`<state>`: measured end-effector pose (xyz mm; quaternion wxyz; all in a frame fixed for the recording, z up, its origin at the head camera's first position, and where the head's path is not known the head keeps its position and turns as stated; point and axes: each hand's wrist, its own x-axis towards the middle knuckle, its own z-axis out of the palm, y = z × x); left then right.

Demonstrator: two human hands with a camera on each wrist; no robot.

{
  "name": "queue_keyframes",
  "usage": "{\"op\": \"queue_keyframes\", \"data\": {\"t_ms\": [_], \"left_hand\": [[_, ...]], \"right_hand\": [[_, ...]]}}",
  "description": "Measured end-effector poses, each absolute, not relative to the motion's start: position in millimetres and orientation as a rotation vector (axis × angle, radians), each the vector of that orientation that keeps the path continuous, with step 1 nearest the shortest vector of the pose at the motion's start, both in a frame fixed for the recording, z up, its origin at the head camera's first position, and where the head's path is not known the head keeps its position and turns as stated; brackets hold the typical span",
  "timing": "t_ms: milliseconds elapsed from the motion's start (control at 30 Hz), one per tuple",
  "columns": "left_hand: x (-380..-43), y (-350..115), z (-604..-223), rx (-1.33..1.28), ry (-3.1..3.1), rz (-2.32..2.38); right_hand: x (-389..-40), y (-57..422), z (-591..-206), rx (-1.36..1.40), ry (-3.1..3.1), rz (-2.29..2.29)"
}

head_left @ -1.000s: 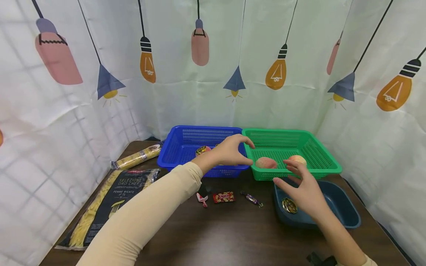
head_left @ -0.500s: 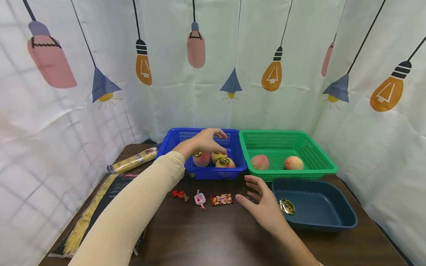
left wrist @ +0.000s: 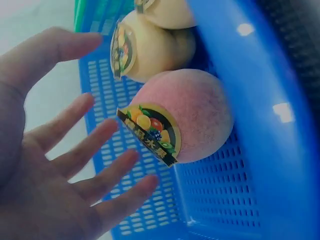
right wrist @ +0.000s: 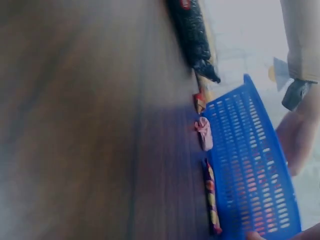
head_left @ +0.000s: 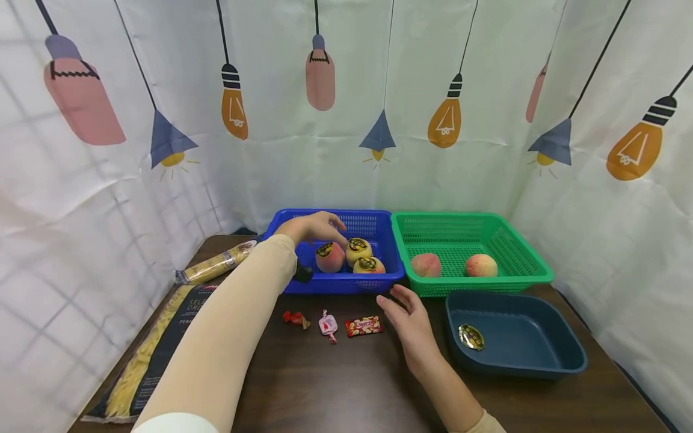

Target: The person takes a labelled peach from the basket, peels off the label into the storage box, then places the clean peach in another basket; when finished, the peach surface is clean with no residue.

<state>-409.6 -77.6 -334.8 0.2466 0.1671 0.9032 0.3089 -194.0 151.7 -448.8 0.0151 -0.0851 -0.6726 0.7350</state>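
My left hand [head_left: 319,227] hovers over the blue basket [head_left: 387,224], fingers spread and holding nothing. In the left wrist view its fingertips are right beside a pink peach [left wrist: 195,117] with a black-and-gold sticker [left wrist: 152,130]. Two yellowish peaches with similar stickers, one a yellow peach [head_left: 353,251], lie next to it. My right hand [head_left: 411,328] is above the table in front of the baskets, thumb and fingers apart. Left of it lie a red peanut candy bar [head_left: 364,326], a pink-and-white wrapped candy [head_left: 328,325] and a red wrapped candy [head_left: 295,319].
A green basket [head_left: 449,218] with two peaches adjoins the blue one. In front of it stands a dark blue tub [head_left: 520,337] holding a gold-and-black sticker [head_left: 471,337]. Pasta bags, a penne bag [head_left: 141,361] and a long pasta pack [head_left: 219,263], lie at left. A curtain [head_left: 281,156] surrounds the table.
My left hand has moved left from the baskets' shared edge to the pink peach. My right hand has moved left from over the dark tub, now covering where the purple candy lay.
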Motion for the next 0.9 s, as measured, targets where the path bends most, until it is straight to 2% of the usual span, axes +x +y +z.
{"op": "queue_keyframes", "data": {"t_ms": [233, 433, 633, 900], "left_hand": [[-439.5, -89.9, -348.8, 0.292, 2.243, 0.862], [-453.8, -91.1, -358.0, 0.275, 2.168, 0.777], [-458.1, -89.3, -364.1, 0.302, 2.129, 0.718], [-455.8, -90.2, -374.7, 0.234, 2.086, 0.903]], "right_hand": [[-223.0, 144.9, -456.9, -0.337, -1.753, 2.439], [-239.8, 136.3, -460.3, -0.397, -1.57, 2.427], [-249.6, 131.7, -468.3, -0.427, -1.452, 2.412], [-253.9, 133.0, -476.3, -0.418, -1.46, 2.378]]}}
